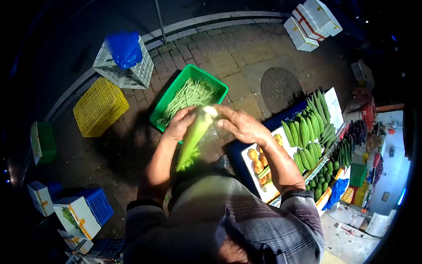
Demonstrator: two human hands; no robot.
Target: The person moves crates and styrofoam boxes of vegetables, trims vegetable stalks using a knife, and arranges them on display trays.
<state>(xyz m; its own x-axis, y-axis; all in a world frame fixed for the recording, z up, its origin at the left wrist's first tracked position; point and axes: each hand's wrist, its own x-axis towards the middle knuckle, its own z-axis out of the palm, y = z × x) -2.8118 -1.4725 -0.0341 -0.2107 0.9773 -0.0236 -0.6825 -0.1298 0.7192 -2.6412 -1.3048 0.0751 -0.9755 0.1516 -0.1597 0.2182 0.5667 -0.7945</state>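
Note:
A bunch of celery [193,138] hangs at a slant in front of my body, its pale cut base up and its leaves down. My left hand [179,123] grips it from the left near the base. At the right of the base, my right hand [239,124] has its fingers bent, with the fingertips by the pale end; whether they grip it is hard to tell. Something clear, like a thin plastic bag, shows below the right fingers. Behind the hands, a green basket [219,86] holds long green beans [191,94].
Bitter melons [305,130] and cucumbers [323,180] lie on a stand at the right. Crates stand on the left, one yellow [100,107] and one white [143,70] under a blue bag [125,50]. White foam boxes [310,26] are stacked at the upper right.

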